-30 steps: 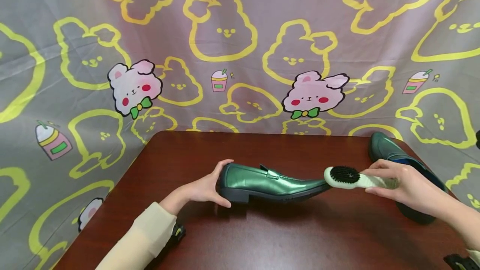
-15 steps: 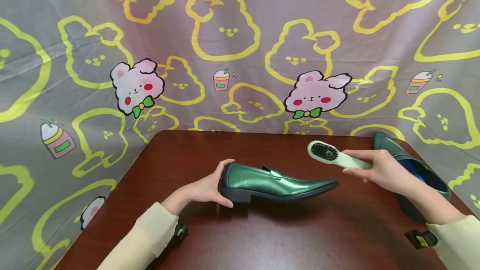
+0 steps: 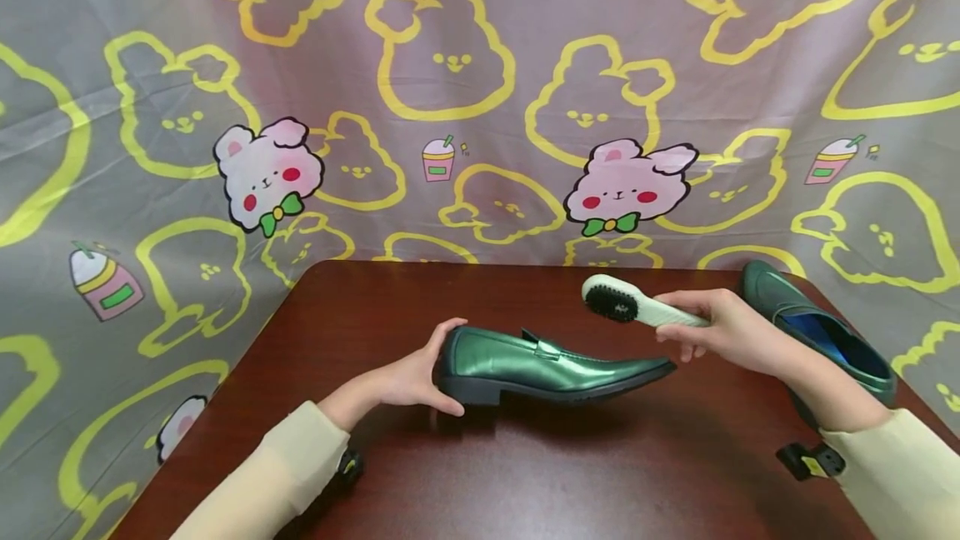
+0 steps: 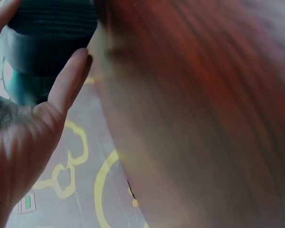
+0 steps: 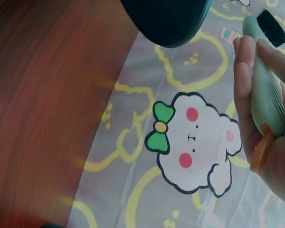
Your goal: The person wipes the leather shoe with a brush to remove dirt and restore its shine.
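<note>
A shiny green loafer (image 3: 517, 363) with a black sole is held sideways over the table, its toe pointing right. My left hand (image 3: 412, 375) grips its heel, fingers behind and thumb low near the sole; the left wrist view shows the dark heel (image 4: 50, 52) between thumb and fingers. In my right hand (image 3: 738, 336) is a pale green brush (image 3: 636, 307), pinched by the handle. Its black bristles face toward me, above and apart from the loafer's toe. An orange loop (image 5: 262, 149) shows at the handle's end in the right wrist view.
A second green loafer (image 3: 772, 298) with a blue lining stands at the table's right side, partly behind my right forearm. The dark red-brown table (image 3: 360, 298) backs onto a grey curtain (image 3: 517, 190) printed with cartoon rabbits.
My right hand has lifted the brush off the loafer's toe and carried it up and left over the shoe's front. The left hand and the loafer it holds have stayed nearly still.
</note>
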Motion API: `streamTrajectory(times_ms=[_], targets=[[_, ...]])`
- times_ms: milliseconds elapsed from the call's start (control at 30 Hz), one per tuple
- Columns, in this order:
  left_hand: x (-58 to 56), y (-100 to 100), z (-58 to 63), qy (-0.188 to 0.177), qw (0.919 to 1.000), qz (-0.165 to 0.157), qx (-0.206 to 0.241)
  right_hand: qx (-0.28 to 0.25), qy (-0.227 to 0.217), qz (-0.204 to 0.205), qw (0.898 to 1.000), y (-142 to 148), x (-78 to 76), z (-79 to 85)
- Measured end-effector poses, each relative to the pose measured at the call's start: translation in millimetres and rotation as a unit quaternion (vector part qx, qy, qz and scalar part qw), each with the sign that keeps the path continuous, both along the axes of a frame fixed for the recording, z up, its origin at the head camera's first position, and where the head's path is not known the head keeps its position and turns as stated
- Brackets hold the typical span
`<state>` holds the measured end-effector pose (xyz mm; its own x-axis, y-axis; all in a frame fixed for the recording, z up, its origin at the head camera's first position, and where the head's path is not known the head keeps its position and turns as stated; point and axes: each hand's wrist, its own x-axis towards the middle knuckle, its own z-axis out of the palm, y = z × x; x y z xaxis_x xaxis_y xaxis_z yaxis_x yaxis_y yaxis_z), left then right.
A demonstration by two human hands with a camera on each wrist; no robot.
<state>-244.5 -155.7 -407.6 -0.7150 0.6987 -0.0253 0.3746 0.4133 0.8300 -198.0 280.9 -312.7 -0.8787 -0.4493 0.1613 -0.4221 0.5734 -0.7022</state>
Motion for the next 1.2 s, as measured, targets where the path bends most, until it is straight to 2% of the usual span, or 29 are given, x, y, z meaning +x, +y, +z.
streamTrajectory(times_ms=[100,200,467,767,933,1200], targets=[[0.7,0,0.8,0.001,1.0,-0.001,0.001,-0.019,0.001,0.03,0.999,-3,-3.0,0.5],[0.9,1,1.5,-0.001,1.0,-0.004,0.005,-0.035,0.005,0.04,0.999,-5,-5.6,0.5],[0.9,-1,1.1,-0.012,0.9998,-0.008,0.013,-0.052,-0.015,0.027,0.998,-15,-12.9,-2.2],[0.3,-1,0.8,-0.011,0.9999,-0.007,0.011,-0.057,-0.009,0.023,0.998,-32,-19.7,-5.4],[1.0,-2,-1.6,-0.015,0.9994,-0.009,0.028,-0.037,-0.013,0.015,0.999,-43,-21.7,-7.3],[2.2,-3,-3.2,-0.034,0.9983,-0.017,0.044,-0.04,0.018,0.03,0.999,-63,-21.8,-10.2]])
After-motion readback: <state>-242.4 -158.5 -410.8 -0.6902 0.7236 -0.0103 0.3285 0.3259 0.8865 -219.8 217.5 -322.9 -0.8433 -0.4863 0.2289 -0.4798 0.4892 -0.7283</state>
